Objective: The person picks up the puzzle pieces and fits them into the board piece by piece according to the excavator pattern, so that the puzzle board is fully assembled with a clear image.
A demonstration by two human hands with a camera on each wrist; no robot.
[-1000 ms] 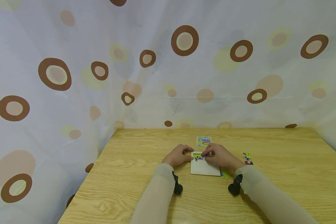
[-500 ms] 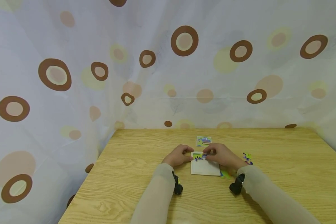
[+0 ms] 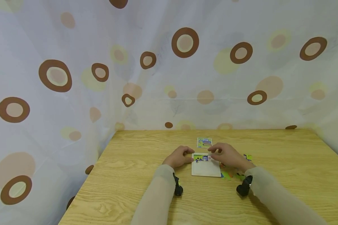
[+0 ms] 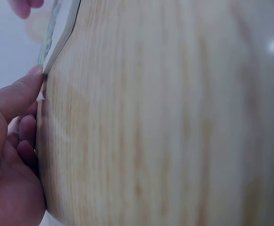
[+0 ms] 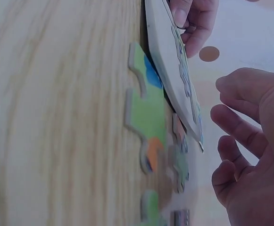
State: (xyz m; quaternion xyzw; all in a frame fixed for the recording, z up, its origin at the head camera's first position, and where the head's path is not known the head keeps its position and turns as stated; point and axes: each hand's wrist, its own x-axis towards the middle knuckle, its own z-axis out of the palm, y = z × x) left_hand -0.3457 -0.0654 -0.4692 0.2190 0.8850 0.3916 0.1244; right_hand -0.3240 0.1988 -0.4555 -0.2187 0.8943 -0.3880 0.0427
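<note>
A white puzzle tray (image 3: 206, 170) lies on the table with a few joined jigsaw pieces (image 3: 202, 158) along its far edge. My left hand (image 3: 178, 157) grips the tray's left side, its thumb at the edge in the left wrist view. Over the tray's far right corner hovers my right hand (image 3: 228, 155). Its fingers are loosely bent and apart, with nothing between them in the right wrist view. A large green puzzle piece (image 5: 146, 110) lies beside the tray's near right side.
A small picture card (image 3: 204, 142) lies just beyond the tray. More loose puzzle pieces (image 3: 248, 157) are scattered to the right, partly hidden by my right hand and wrist. A patterned curtain (image 3: 157, 78) hangs behind the wooden table (image 3: 140, 150).
My right hand has let go of a puzzle piece at the tray's top row and drawn back to the right, uncovering more of that row. My left hand stays put.
</note>
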